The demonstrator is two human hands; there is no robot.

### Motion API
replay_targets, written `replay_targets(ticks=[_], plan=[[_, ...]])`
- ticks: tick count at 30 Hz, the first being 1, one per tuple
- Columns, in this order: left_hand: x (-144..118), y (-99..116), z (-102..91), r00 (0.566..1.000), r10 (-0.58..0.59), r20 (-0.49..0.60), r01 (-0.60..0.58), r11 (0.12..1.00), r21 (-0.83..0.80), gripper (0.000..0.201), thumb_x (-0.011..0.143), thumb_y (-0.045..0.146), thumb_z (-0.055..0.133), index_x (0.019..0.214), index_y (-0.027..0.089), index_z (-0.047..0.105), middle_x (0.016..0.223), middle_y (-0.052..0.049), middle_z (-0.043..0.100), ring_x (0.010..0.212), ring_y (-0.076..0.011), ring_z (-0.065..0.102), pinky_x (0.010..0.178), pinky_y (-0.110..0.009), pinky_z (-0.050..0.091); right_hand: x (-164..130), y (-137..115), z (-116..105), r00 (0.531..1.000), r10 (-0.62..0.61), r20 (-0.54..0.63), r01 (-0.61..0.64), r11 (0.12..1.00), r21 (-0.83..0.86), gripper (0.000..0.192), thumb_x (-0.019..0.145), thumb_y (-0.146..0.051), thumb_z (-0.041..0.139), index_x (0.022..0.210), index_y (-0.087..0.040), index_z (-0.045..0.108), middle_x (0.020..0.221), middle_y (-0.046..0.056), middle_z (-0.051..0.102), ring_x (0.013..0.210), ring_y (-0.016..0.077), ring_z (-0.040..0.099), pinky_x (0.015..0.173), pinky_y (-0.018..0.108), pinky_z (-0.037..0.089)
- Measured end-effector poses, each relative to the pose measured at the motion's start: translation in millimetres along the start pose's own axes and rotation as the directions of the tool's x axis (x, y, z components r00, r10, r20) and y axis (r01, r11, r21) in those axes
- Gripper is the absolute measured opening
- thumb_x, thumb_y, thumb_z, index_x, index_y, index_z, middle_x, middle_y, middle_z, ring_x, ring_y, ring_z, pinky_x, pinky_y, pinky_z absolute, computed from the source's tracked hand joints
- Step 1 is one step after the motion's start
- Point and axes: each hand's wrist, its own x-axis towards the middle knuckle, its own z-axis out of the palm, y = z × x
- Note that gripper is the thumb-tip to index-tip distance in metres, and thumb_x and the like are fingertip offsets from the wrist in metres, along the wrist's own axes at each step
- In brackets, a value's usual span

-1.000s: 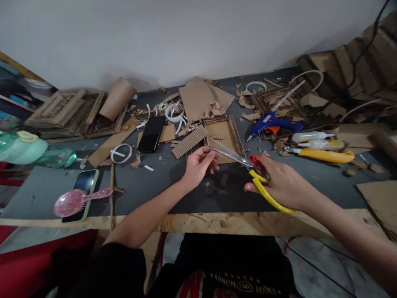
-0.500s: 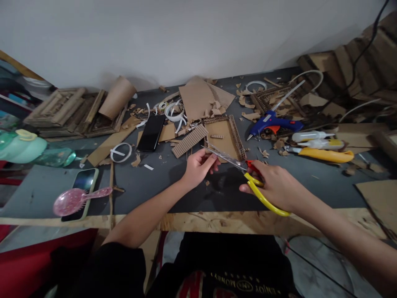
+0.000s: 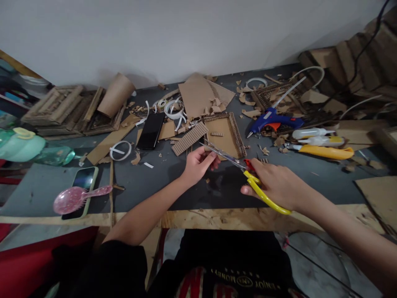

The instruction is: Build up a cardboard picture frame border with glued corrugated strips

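Observation:
My right hand [image 3: 277,184] is closed around the yellow-and-red handles of a pair of scissors [image 3: 262,195]. Their metal blades point left, slightly apart at the tips, and reach over the fingertips of my left hand [image 3: 200,164]. That left hand is closed in a pinch beside the blades; whatever lies between its fingers is too small or hidden to make out. Just beyond the blades lies a shallow cardboard tray [image 3: 228,134] with corrugated walls, and inside it a short corrugated strip [image 3: 216,134]. A wider corrugated piece [image 3: 190,139] leans at the tray's left side.
A blue glue gun [image 3: 274,121], glue bottles [image 3: 313,133] and a yellow cutter [image 3: 328,152] lie at right. To the left are a black phone [image 3: 151,130], tape ring [image 3: 120,150], pink hairbrush [image 3: 72,199] on another phone [image 3: 85,178], and stacked cardboard frames [image 3: 56,107]. Cardboard scraps litter the back.
The scissor blades look slightly more closed than before. A small corrugated bit now shows beyond my right hand. Both hands stay in nearly the same place.

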Motion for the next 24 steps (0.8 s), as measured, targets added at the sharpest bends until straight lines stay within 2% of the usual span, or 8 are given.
replay_targets(ticks=[3, 8, 14, 18, 21, 23, 24], plan=[[1, 1, -0.3, 1.000, 0.008, 0.006, -0.008, 1.000, 0.007, 0.045, 0.082, 0.059, 0.075, 0.078, 0.016, 0.063, 0.065, -0.001, 0.069, 0.049, -0.0084, 0.061, 0.043, -0.018, 0.048, 1, -2, 0, 0.999, 0.034, 0.015, -0.034, 0.999, -0.001, 0.064, 0.092, -0.079, 0.027, 0.098, -0.019, 0.050, 0.080, 0.011, 0.069, 0.066, 0.0267, 0.067, 0.056, 0.030, 0.028], [3, 2, -1.3, 1.000, -0.017, -0.004, 0.017, 0.999, 0.030, 0.047, 0.081, 0.061, 0.074, 0.077, 0.015, 0.064, 0.067, -0.002, 0.070, 0.049, -0.0092, 0.062, 0.043, -0.019, 0.048, 4, -6, 1, 0.998, 0.069, 0.015, -0.069, 0.997, -0.024, 0.064, 0.092, -0.079, 0.028, 0.093, -0.020, 0.052, 0.073, 0.009, 0.067, 0.064, 0.0267, 0.066, 0.055, 0.029, 0.025], [4, -2, -2.8, 0.999, -0.041, -0.032, 0.041, 0.999, 0.009, 0.048, 0.079, 0.061, 0.077, 0.081, 0.015, 0.066, 0.067, -0.002, 0.069, 0.048, -0.0087, 0.061, 0.042, -0.018, 0.046, 11, -7, 2, 0.991, 0.137, -0.003, -0.137, 0.988, -0.074, 0.061, 0.093, -0.076, 0.031, 0.090, -0.020, 0.056, 0.074, 0.012, 0.070, 0.066, 0.0288, 0.068, 0.056, 0.030, 0.024], [6, -5, -5.6, 0.997, 0.021, -0.071, -0.019, 0.999, 0.032, 0.044, 0.082, 0.059, 0.075, 0.092, 0.016, 0.068, 0.065, 0.001, 0.066, 0.042, -0.0057, 0.053, 0.038, -0.017, 0.037, 6, 4, -2, 0.975, 0.219, -0.036, -0.221, 0.970, -0.101, 0.056, 0.093, -0.072, 0.034, 0.092, -0.021, 0.058, 0.072, 0.013, 0.070, 0.065, 0.0290, 0.067, 0.055, 0.031, 0.026], [7, -4, -12.0, 0.983, 0.157, -0.096, -0.138, 0.975, 0.175, 0.040, 0.091, 0.056, 0.066, 0.100, 0.017, 0.070, 0.066, 0.002, 0.063, 0.045, -0.0061, 0.050, 0.045, -0.019, 0.041, -4, 24, -3, 0.939, 0.337, -0.068, -0.343, 0.931, -0.122, 0.057, 0.092, -0.073, 0.034, 0.094, -0.021, 0.057, 0.078, 0.014, 0.071, 0.068, 0.0306, 0.067, 0.056, 0.032, 0.030], [8, -4, -17.8, 0.968, 0.246, -0.051, -0.211, 0.905, 0.369, 0.034, 0.095, 0.050, 0.062, 0.104, 0.018, 0.072, 0.069, -0.001, 0.066, 0.053, -0.0091, 0.056, 0.054, -0.021, 0.046, -13, 43, -4, 0.908, 0.408, -0.092, -0.418, 0.895, -0.154, 0.058, 0.091, -0.074, 0.035, 0.097, -0.021, 0.059, 0.083, 0.017, 0.071, 0.072, 0.0329, 0.067, 0.058, 0.034, 0.033], [8, -4, -20.8, 0.959, 0.284, -0.012, -0.244, 0.843, 0.479, 0.031, 0.096, 0.046, 0.061, 0.106, 0.019, 0.072, 0.072, -0.002, 0.068, 0.058, -0.0107, 0.059, 0.058, -0.022, 0.048, -17, 53, -5, 0.891, 0.443, -0.099, -0.454, 0.874, -0.171, 0.059, 0.089, -0.075, 0.037, 0.098, -0.022, 0.060, 0.087, 0.018, 0.072, 0.076, 0.0338, 0.067, 0.059, 0.035, 0.035]])
